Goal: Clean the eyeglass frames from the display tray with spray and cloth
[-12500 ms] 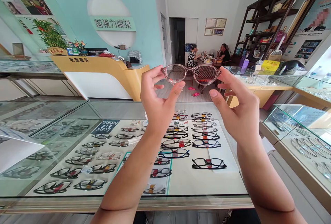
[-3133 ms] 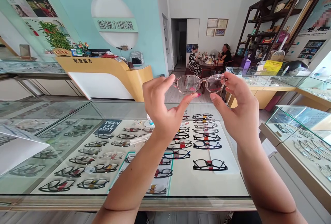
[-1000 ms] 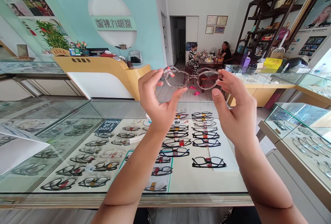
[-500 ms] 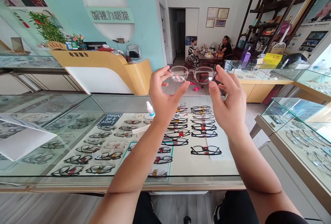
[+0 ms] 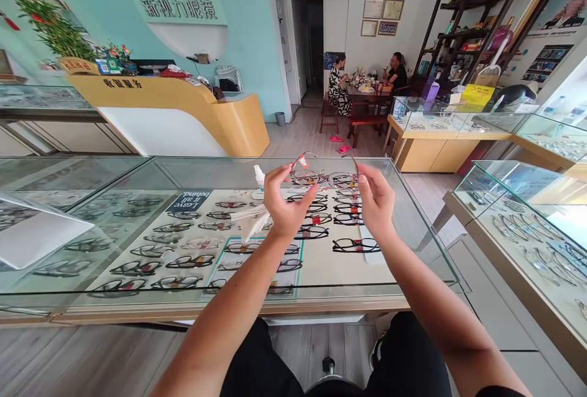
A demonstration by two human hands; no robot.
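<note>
A thin-framed pair of eyeglasses (image 5: 340, 181) is held up over the glass display case (image 5: 415, 226), its temples open and pointing up and away from me. A small red-and-white tag hangs on the left temple. My left hand (image 5: 287, 204) pinches the left side of the frame near the hinge, thumb apart from the index finger. On the other side, my right hand (image 5: 376, 200) grips the right temple near its hinge between thumb and fingers. Below them, several dark-framed glasses (image 5: 355, 245) lie in rows inside the case, partly hidden by my forearms.
A white spray bottle (image 5: 259, 177) and a crumpled white cloth (image 5: 250, 222) are on the case. At left stands a white folded card (image 5: 41, 235). Another glass case (image 5: 527, 226) is on the right. Two people sit at a table (image 5: 367, 94) at the back.
Both hands have lowered the eyeglasses from up in front of the far table to just above the case. The frame has turned so its temples now show pointing upward.
</note>
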